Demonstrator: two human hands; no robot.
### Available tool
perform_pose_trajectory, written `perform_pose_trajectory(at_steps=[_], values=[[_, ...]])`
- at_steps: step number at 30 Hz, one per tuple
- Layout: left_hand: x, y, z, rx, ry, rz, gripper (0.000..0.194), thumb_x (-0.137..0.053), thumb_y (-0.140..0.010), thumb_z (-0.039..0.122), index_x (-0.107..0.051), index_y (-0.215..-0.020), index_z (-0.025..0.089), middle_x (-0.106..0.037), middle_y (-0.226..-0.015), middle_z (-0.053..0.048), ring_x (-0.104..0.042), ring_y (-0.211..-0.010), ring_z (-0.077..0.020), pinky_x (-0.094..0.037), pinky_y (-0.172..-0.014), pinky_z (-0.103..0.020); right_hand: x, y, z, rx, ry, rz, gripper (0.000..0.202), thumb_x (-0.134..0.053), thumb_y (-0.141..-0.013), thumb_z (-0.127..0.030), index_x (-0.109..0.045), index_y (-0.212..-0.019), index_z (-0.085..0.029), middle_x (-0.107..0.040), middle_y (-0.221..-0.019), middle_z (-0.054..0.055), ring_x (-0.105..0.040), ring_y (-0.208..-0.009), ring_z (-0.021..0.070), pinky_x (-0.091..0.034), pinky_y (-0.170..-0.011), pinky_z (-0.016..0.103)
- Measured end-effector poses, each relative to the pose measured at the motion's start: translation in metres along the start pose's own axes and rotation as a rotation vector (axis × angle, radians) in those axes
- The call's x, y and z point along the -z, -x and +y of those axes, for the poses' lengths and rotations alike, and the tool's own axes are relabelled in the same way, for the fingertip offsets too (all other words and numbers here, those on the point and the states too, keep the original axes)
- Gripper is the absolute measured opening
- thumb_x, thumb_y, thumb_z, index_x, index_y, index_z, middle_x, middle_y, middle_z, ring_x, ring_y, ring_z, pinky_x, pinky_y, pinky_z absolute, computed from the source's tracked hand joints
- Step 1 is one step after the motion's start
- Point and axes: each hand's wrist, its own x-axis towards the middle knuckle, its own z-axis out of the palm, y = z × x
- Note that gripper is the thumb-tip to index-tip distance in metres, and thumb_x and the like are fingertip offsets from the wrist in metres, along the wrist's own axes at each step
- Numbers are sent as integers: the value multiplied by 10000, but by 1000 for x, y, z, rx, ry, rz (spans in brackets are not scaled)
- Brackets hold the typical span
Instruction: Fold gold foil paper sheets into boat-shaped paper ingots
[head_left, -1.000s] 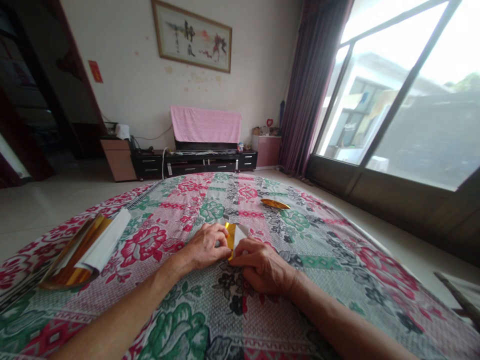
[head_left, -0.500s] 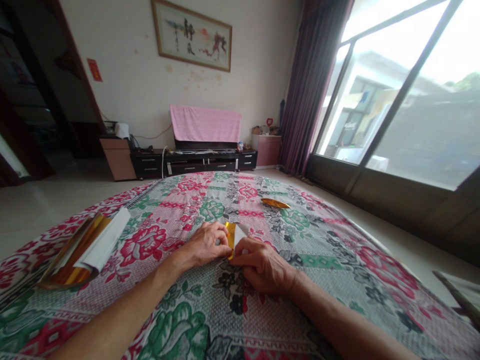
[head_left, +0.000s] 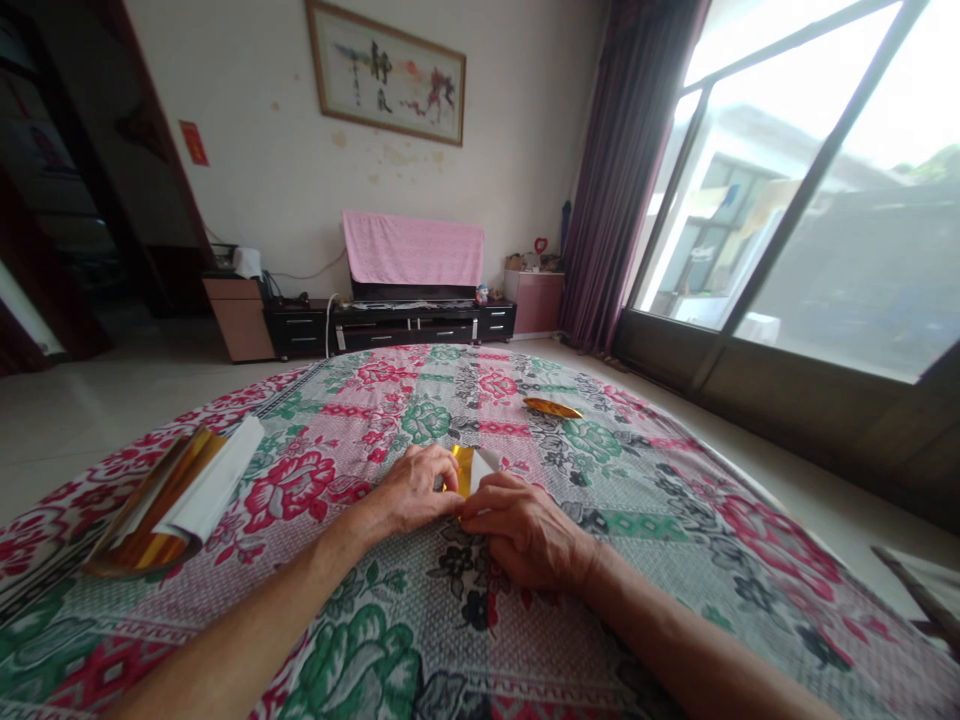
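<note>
A small sheet of gold foil paper [head_left: 465, 468] with a white back lies between my hands, partly folded over so that gold and white both show. My left hand [head_left: 420, 490] is closed on its left side, thumb and fingertips pinching the edge. On the near right side, my right hand [head_left: 529, 528] presses its closed fingers on the paper, hiding that corner. Both hands rest low over the flowered tablecloth [head_left: 360, 650]. Farther off to the right lies a folded gold paper piece [head_left: 553, 408], long and pointed at its ends.
A curled stack of gold and white paper sheets [head_left: 176, 500] lies at the left of the round table. Beyond the table stand a black TV cabinet [head_left: 442, 333] and a TV under a pink cloth [head_left: 412, 248]. A large window [head_left: 810, 200] is at the right.
My right fingers have shifted slightly and curled closer to the left thumb at the paper's near edge. The left hand stays about where it was. The view has moved very slightly.
</note>
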Motion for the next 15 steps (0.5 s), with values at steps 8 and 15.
perform_pose_trajectory(at_steps=[8,15], values=[[-1,-1,-1,18,24,25,99,-645,-686,296,-615,-654,208,-635,-941,4,-535,-937,-188,-366,-916,-349,0,-3,-2,28,-32,3,357,-402,-640,-29,-628,-890,-150,-635,-973,60,-535,-904,178,-430,-866,349],[0,0,-1,57,78,32,135,-654,-677,309,-624,-598,204,-630,-953,23,-538,-941,-176,-378,-902,-313,-6,-4,1,-22,-134,86,344,-406,-654,-38,-652,-860,-161,-665,-936,51,-579,-856,170,-443,-829,354]])
